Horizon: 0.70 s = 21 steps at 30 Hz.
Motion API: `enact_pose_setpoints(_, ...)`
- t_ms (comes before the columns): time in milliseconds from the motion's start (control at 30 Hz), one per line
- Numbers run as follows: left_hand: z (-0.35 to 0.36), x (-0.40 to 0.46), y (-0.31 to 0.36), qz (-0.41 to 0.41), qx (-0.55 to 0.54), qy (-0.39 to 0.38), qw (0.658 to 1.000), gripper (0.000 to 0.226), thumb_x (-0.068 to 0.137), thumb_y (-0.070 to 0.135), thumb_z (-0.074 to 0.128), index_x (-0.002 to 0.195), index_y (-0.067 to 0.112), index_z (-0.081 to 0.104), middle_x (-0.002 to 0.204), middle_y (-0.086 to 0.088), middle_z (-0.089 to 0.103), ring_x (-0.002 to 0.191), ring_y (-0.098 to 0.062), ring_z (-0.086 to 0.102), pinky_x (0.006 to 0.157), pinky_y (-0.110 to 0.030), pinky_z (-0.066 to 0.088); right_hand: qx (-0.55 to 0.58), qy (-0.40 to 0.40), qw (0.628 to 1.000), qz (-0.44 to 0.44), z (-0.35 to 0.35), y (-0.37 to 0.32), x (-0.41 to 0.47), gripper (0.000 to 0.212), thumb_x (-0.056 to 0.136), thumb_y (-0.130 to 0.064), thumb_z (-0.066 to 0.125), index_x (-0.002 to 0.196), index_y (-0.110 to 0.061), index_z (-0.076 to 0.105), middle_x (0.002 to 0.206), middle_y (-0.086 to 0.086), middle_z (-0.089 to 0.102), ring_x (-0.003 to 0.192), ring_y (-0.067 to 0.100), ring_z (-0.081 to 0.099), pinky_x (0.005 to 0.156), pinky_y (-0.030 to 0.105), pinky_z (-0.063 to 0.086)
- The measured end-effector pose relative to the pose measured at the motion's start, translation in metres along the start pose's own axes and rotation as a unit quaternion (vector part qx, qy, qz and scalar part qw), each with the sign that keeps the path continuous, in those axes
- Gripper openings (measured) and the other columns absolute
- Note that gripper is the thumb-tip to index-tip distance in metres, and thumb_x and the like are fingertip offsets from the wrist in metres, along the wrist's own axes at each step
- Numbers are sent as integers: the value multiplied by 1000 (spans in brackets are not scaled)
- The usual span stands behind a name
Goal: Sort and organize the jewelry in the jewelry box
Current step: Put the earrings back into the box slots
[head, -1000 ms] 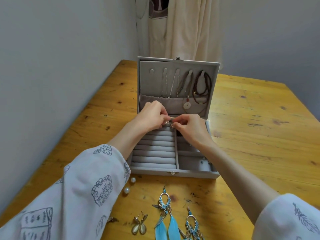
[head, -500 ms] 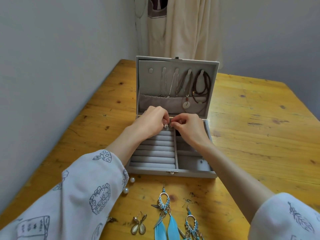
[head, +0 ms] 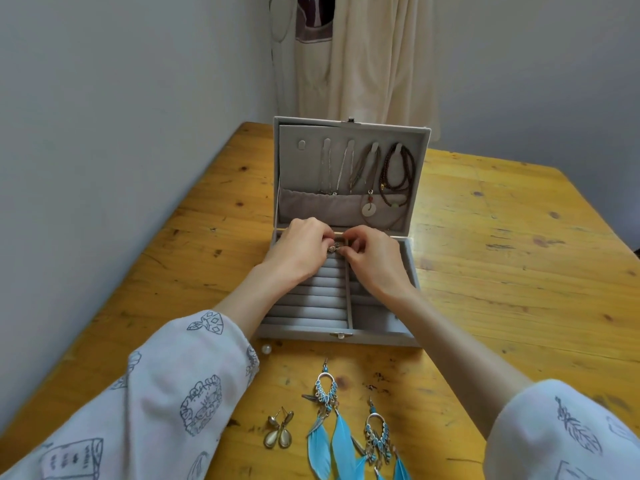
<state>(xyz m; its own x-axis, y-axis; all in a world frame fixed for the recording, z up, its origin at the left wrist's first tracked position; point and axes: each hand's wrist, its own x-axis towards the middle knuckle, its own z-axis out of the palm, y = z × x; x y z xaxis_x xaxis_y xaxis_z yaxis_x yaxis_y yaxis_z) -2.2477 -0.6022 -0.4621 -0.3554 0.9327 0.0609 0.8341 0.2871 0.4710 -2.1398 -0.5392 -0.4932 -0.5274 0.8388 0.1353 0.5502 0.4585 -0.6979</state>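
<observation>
While both your hands pinch the small silver piece (head: pixel 333 248) at the far end of the box (head: pixel 332 336), by the hinge, keep your left hand (head: pixel 300 252) steadying and let your right hand (head: pixel 373 258) seat it into the farthest ring roll (head: pixel 334 262); the feather earrings (head: pixel 332 420) wait near the table's (head: pixel 502 271) front edge

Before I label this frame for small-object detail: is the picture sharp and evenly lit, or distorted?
Head view: soft, even daylight, no glare; wide-angle bend curves the yellow pine table edges; the small silver piece pinched between left hand and right hand over the open grey velvet jewelry box is too small and soft to resolve.
</observation>
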Motion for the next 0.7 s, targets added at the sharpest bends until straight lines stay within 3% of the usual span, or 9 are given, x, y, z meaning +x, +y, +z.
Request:
enact_pose_setpoints(100,-16,-16,4,8,-23,10,1000,31,93,17,51,123,15,58,117,-9,64,110,-24,56,94,-34,44,21,16,1000,-9,-7,-4,-14,26,88,-13,58,114,-12,60,95,7,62,84,13,53,76,21,39)
enact_pose_setpoints(200,-33,-44,3,19,-64,23,997,27,93,15,50,118,14,61,112,-3,65,94,-9,56,83,-19,42,34,40,998,-22,-16,-12,-37,24,90,-12,54,113,-13,60,98,4,62,83,10,52,71,13,35)
enact_pose_setpoints(333,-40,-94,-14,14,-93,2,996,22,93,15,51,112,16,64,109,0,65,86,-2,53,74,-10,41,44,-3,996,-81,-14,-29,-90,18,90,-11,55,104,-11,66,94,-2,61,81,6,53,70,8,41)
enact_pose_setpoints(400,-38,-117,-27,-5,-83,5,997,20,92,15,53,107,17,66,107,3,64,89,-1,52,72,-6,38,36,-45,993,-106,-8,-37,-111,16,89,-12,56,99,-11,69,92,0,68,80,10,58,74,15,47)
enact_pose_setpoints(500,-35,-142,-42,-37,-67,0,997,17,90,16,56,101,18,68,106,4,65,90,-2,51,80,-10,35,-32,-99,985,-141,3,-45,-125,20,91,-17,52,104,-15,67,99,0,70,91,17,62,81,34,50)
enact_pose_setpoints(700,-24,-161,-48,-85,-49,-86,991,24,81,26,68,104,22,61,99,6,57,92,-8,54,78,-18,41,-163,-141,962,-166,23,-56,-127,32,96,-30,40,124,-28,55,115,1,66,106,25,59,85,36,49)
